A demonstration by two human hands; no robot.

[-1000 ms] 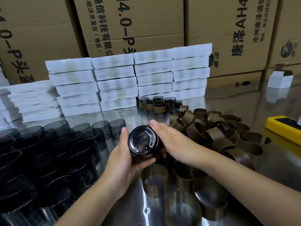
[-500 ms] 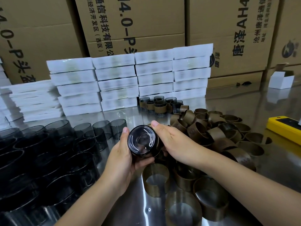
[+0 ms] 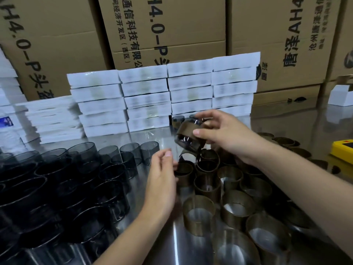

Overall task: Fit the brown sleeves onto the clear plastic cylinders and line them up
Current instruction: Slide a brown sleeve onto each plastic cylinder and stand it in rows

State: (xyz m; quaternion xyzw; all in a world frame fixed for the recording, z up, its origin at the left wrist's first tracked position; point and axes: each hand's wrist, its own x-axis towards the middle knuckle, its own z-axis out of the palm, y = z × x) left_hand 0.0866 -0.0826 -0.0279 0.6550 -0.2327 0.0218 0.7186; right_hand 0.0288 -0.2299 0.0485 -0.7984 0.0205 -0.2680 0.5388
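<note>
Right hand (image 3: 225, 131) has carried the sleeved cylinder (image 3: 188, 139), pinched between thumb and fingers, toward the row (image 3: 178, 119) by the tabletop's far edge; left hand (image 3: 162, 180), loosely curled and empty, nears a sleeve (image 3: 184, 169).

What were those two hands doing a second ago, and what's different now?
The left hand has let go of the sleeved cylinder and dropped toward the loose brown sleeves. The right hand now grips it alone and has carried it up and away, toward the finished ones at the back. The bare cylinders and white boxes stayed put.
</note>
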